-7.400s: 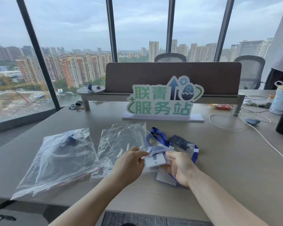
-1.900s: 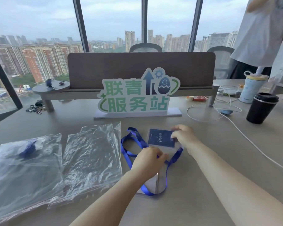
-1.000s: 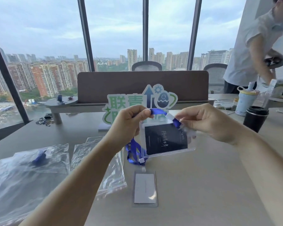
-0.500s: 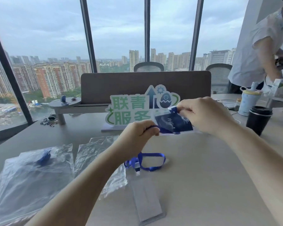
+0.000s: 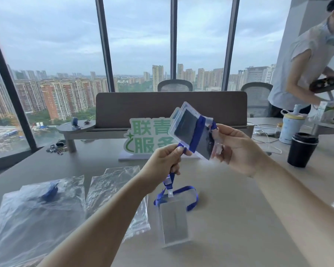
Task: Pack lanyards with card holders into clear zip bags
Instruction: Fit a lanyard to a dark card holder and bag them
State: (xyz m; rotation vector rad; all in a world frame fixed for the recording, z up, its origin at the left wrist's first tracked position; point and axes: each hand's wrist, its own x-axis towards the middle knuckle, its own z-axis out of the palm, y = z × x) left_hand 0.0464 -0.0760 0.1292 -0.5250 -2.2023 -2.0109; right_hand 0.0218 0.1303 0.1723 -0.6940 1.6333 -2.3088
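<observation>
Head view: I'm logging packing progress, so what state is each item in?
Clear card holder with dark card: held up, blue lanyard wrapped round.
Left hand: pinching lanyard.
Right hand: gripping holder.
Second clear card holder: on desk.
Clear zip bags: flat, empty.
Far-left bag: filled.

Two card holders (image 5: 189,130), one blue lanyard (image 5: 191,197), perhaps two bag piles (image 5: 37,212), two cups (image 5: 301,149).

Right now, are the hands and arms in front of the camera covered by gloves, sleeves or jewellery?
No. The left hand and right hand are bare, without gloves, rings or a watch in view. Both forearms are uncovered, no sleeve showing, and the fingernails look short and unpainted.
</observation>
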